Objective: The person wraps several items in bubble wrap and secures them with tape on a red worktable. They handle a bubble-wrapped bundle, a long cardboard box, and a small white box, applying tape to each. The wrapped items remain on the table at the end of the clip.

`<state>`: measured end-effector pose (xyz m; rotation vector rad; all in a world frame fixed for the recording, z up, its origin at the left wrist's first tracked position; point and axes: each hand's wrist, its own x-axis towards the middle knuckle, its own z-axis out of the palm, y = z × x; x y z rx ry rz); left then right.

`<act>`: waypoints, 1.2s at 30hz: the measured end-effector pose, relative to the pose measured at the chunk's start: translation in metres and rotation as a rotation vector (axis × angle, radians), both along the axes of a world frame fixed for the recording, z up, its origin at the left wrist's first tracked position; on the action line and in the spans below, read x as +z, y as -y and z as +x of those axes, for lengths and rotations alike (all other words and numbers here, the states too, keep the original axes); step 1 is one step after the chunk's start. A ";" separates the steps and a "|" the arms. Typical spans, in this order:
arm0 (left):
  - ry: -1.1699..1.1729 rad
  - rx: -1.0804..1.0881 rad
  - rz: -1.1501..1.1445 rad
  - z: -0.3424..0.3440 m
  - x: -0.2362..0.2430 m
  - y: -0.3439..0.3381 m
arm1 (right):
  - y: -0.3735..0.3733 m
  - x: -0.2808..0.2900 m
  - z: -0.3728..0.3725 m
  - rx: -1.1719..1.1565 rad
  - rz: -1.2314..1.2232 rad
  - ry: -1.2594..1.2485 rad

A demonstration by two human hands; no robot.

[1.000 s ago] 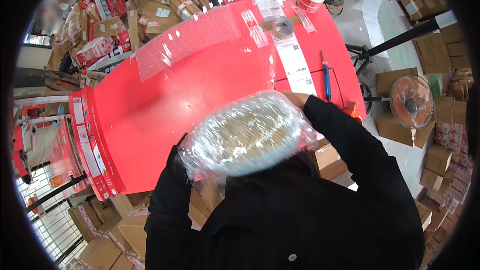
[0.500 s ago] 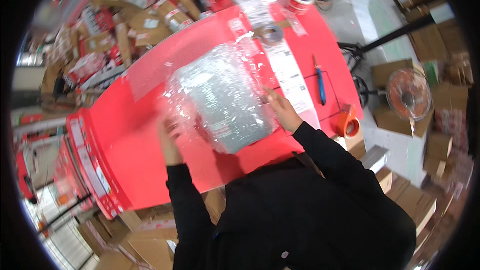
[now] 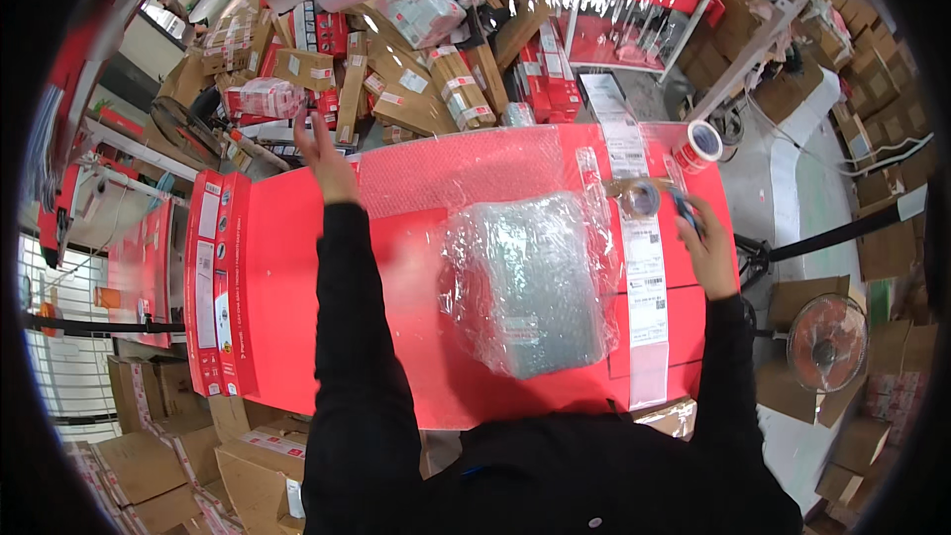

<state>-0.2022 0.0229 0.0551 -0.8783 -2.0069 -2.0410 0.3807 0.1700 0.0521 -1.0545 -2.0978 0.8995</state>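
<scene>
Here's my right hand up over the right side of the red worktop, fingers curled round a blue-handled tool, and that tool slants, one end toward the far edge, the other back toward the near right corner. I can't tell from here which end is the working one. Just left of it I've got a roll of clear tape on a strip of printed labels, which runs from the far edge toward the near edge. And over on my other side, the left hand is up by the far edge, left of the middle, fingers parted, nothing that I can see in its grasp. Between the arms, right of the worktop's centre, lies the bubble-wrapped parcel, flat, out of both hands; its long axis goes from far to near, the near end leaning slightly toward the right edge, crinkled clear wrap spilling out along both long sides. Along the far edge I see a sheet of bubble wrap, and at the far right corner, a white-and-red tape roll.
</scene>
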 end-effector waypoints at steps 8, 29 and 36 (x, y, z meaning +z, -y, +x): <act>-0.039 -0.274 -0.148 -0.020 0.017 -0.106 | -0.061 0.156 -0.303 0.544 0.696 0.524; 1.467 -2.215 -0.481 0.048 -0.010 -0.243 | -0.027 -0.095 0.070 -0.195 0.185 0.676; 1.102 -2.331 -0.406 0.124 0.026 -0.121 | -0.068 0.180 -0.301 1.375 -1.042 -0.422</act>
